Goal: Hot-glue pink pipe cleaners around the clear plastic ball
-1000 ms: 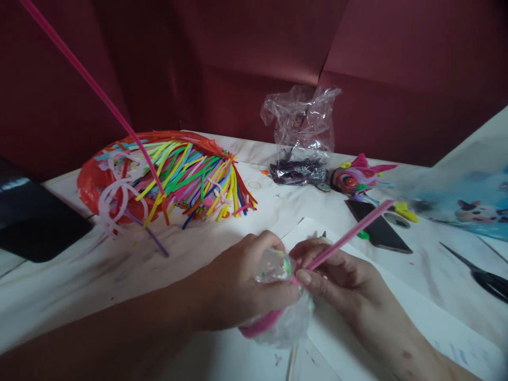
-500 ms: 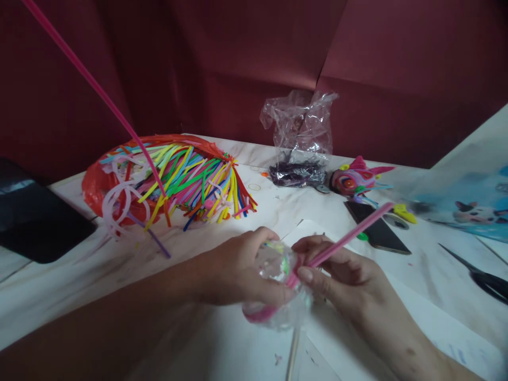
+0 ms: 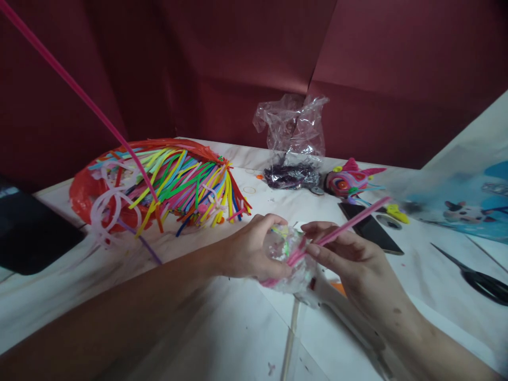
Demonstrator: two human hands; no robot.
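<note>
My left hand (image 3: pixel 252 250) is wrapped around a clear crumpled plastic bottle piece (image 3: pixel 304 270) with green and yellow bits on it. Pink fuzzy pipe cleaner (image 3: pixel 357 218) runs across the plastic and sticks out up to the right. My right hand (image 3: pixel 353 259) pinches this pipe cleaner close to the plastic, between thumb and fingers. Under my right wrist lies a pale tool, apparently a glue gun (image 3: pixel 335 304), partly covered by the hand. Another long pink pipe cleaner (image 3: pixel 85 98) slants through the upper left.
Bundled colourful pipe cleaners (image 3: pixel 190 182) spill from a red bag (image 3: pixel 81 190) at left, near a black device (image 3: pixel 35 233). Behind stand a clear bag (image 3: pixel 296 172) and a decorated pink fish-like figure (image 3: pixel 349 181). On the right are a dark phone (image 3: pixel 373 227) and black scissors (image 3: pixel 476 280).
The plastic and both hands have shifted slightly up and to the right. More of the pale tool shows below my right hand. The whole view has turned a little to the right.
</note>
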